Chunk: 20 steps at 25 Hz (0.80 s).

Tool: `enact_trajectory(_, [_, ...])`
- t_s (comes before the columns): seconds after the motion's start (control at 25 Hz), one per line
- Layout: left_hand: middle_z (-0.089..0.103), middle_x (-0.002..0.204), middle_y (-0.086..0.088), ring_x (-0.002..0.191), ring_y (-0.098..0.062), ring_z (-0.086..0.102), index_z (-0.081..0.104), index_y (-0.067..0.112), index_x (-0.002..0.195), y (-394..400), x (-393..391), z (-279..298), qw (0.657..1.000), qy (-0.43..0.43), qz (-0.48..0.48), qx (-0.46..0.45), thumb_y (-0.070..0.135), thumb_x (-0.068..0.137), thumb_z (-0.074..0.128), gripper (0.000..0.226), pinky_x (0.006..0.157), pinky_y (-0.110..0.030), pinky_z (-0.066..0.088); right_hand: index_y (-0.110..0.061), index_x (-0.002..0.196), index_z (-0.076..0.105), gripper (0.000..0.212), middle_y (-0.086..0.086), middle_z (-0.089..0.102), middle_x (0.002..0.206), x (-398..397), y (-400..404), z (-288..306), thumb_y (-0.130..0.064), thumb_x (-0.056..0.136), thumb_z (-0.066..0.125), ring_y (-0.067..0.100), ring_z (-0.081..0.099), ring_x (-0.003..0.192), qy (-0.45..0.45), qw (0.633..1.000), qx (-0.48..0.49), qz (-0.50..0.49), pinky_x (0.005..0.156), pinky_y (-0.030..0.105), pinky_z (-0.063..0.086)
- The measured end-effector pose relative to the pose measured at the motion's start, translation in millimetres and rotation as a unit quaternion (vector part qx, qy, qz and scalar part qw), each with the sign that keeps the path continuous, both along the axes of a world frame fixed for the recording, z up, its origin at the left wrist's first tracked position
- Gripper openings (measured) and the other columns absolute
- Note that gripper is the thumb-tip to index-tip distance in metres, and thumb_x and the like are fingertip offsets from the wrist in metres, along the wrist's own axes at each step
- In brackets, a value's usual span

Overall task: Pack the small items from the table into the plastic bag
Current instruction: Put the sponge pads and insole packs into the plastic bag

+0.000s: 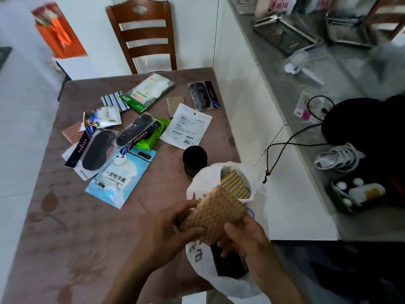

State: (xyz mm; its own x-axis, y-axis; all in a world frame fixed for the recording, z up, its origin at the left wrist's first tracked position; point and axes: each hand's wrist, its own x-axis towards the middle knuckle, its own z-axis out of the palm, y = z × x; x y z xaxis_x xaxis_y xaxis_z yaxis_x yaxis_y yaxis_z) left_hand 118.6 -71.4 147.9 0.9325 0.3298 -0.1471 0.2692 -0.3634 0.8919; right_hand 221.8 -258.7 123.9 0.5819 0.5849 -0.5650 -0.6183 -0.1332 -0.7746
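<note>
**Both hands held a tan packet over the bag**

The left hand [166,229] and the right hand [243,238] both gripped a tan packet [215,216] with a bumpy pattern. The fingers of each hand were curled round its lower edge. The packet was tilted, with its top at the mouth of the white bag [201,183].

The bag sat at the near right edge of the table [65,238]. Its mouth was open. A striped yellow packet [234,185] stood inside it. A dark flat thing showed through the bag's lower part.

A black jar [195,160] stood just beside the bag. Farther back many packets lay spread on the table. A blue packet [121,178] lay nearest. A white packet [186,126] lay behind the jar. Another small tan packet [175,105] lay near the white one. A wooden chair [144,34] stood at the far side of the table.
</note>
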Motion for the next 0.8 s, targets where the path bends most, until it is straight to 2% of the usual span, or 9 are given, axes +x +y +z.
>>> enact_trajectory(0.08, [0.065, 0.109, 0.023, 0.1, 0.005, 0.058, 0.065, 0.044, 0.106, -13, 16, -6, 0.995, -0.027, -0.056, 0.08, 0.043, 0.079, 0.073, 0.028, 0.081, -0.007, 0.042, -0.011, 0.107, 0.069, 0.043, 0.012, 0.073, 0.087, 0, -1, 3, -0.025, 0.069, 0.083, 0.025, 0.054, 0.056, 0.004, 0.999, -0.019, -0.028, 0.052, 0.032, 0.046])
enact_trajectory(0.16, [0.054, 0.133, 0.012, 0.125, -0.006, 0.042, 0.069, 0.038, 0.103, -16, 30, -22, 0.974, -0.021, -0.065, 0.214, 0.059, 0.079, 0.062, 0.033, 0.099, -0.025, 0.038, -0.009, 0.102, 0.071, 0.032, 0.019, 0.069, 0.076, 3, -14, -8, -0.022, 0.074, 0.077, 0.029, 0.048, 0.055, 0.037, 0.992, -0.068, -0.102, 0.048, 0.03, 0.038])
enact_trajectory(0.24, [0.036, 0.152, -0.005, 0.14, -0.025, 0.024, 0.067, 0.038, 0.111, -11, 46, -38, 0.929, 0.009, -0.058, 0.366, 0.058, 0.079, 0.05, 0.042, 0.109, -0.048, 0.032, -0.01, 0.102, 0.071, 0.021, 0.031, 0.066, 0.086, 8, -34, -23, -0.019, 0.084, 0.071, 0.033, 0.053, 0.067, 0.091, 0.976, -0.133, -0.143, 0.052, 0.03, 0.038])
enact_trajectory(0.32, [0.026, 0.157, -0.014, 0.14, -0.035, 0.023, 0.056, 0.035, 0.128, -7, 65, -42, 0.903, 0.045, -0.04, 0.426, 0.048, 0.078, 0.047, 0.052, 0.107, -0.053, 0.031, -0.006, 0.108, 0.066, 0.022, 0.025, 0.064, 0.083, 7, -44, -37, -0.017, 0.089, 0.065, 0.03, 0.056, 0.062, 0.142, 0.964, -0.171, -0.145, 0.047, 0.029, 0.041])
enact_trajectory(0.4, [0.033, 0.153, -0.018, 0.131, -0.039, 0.039, 0.055, 0.027, 0.13, -1, 84, -38, 0.909, 0.056, -0.012, 0.412, 0.03, 0.076, 0.065, 0.055, 0.098, -0.051, 0.043, -0.005, 0.112, 0.061, 0.022, 0.021, 0.063, 0.084, 10, -36, -51, -0.013, 0.092, 0.06, 0.028, 0.057, 0.057, 0.158, 0.961, -0.173, -0.144, 0.046, 0.032, 0.047])
enact_trajectory(0.52, [0.044, 0.145, -0.012, 0.117, -0.034, 0.054, 0.054, 0.018, 0.131, 6, 99, -29, 0.945, -0.011, -0.005, 0.327, 0.008, 0.075, 0.071, 0.06, 0.089, -0.044, 0.053, -0.004, 0.118, 0.059, 0.024, 0.02, 0.067, 0.092, 23, 1, -66, -0.009, 0.095, 0.056, 0.03, 0.064, 0.072, 0.186, 0.962, -0.113, -0.161, 0.056, 0.038, 0.056])
enact_trajectory(0.64, [0.04, 0.148, 0.004, 0.123, -0.007, 0.045, 0.053, 0.021, 0.132, 6, 105, -13, 0.966, -0.08, -0.002, 0.244, -0.009, 0.072, 0.059, 0.067, 0.092, -0.011, 0.044, -0.009, 0.13, 0.052, 0.034, 0.022, 0.065, 0.115, 48, 40, -87, -0.01, 0.096, 0.055, 0.035, 0.067, 0.09, 0.185, 0.961, -0.041, -0.203, 0.058, 0.037, 0.06])
enact_trajectory(0.72, [0.041, 0.147, 0.006, 0.122, -0.003, 0.041, 0.049, 0.023, 0.135, 5, 106, -5, 0.968, -0.092, 0.002, 0.235, -0.013, 0.071, 0.058, 0.074, 0.087, 0.0, 0.037, -0.013, 0.13, 0.048, 0.038, 0.021, 0.064, 0.117, 58, 54, -100, -0.017, 0.095, 0.06, 0.036, 0.07, 0.091, 0.168, 0.962, -0.075, -0.203, 0.06, 0.039, 0.062])
enact_trajectory(0.8, [0.041, 0.149, 0.005, 0.125, -0.01, 0.044, 0.045, 0.025, 0.138, 5, 105, -3, 0.964, -0.079, 0.002, 0.252, -0.012, 0.072, 0.057, 0.077, 0.089, -0.007, 0.041, -0.013, 0.123, 0.052, 0.037, 0.019, 0.069, 0.108, 57, 51, -101, -0.03, 0.092, 0.063, 0.032, 0.072, 0.083, 0.146, 0.963, -0.184, -0.133, 0.064, 0.043, 0.063])
